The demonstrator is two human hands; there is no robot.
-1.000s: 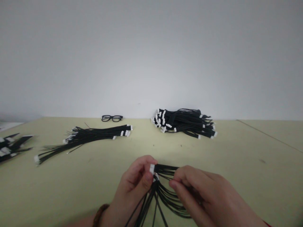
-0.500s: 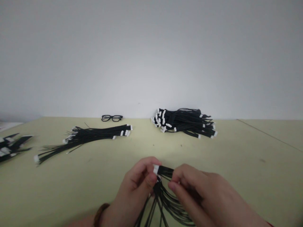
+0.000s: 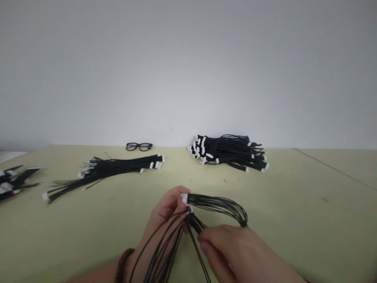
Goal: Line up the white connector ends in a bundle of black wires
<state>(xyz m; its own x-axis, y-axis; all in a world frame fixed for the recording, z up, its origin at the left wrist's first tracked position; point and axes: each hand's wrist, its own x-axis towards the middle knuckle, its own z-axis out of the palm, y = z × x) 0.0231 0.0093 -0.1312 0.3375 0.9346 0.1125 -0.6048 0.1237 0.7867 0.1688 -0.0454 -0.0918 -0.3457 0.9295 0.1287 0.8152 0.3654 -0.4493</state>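
Near the front middle of the table, my left hand [image 3: 169,208] is closed on a black wire harness [image 3: 218,202], gripping it by its white connector [image 3: 185,198]. A second white connector end sits just below the first, partly hidden by the fingers. From it, loose black wires fan down over my left wrist. My right hand [image 3: 235,251] pinches some of the wires a little right of this lower connector. The upper wires arch to the right and drop behind my right hand, where their far end is hidden.
At the back right lies a thick pile of black wire harnesses [image 3: 229,151] with white connectors. A smaller bunch of harnesses [image 3: 118,167] rests left of centre, with black-framed glasses [image 3: 139,147] behind it. More harnesses [image 3: 14,182] show at the left edge. A wall closes off the table's back.
My right hand has shifted down from the upper wires to the lower ones. The upper wires now arch free, and several loose wires have swung left over my left wrist.
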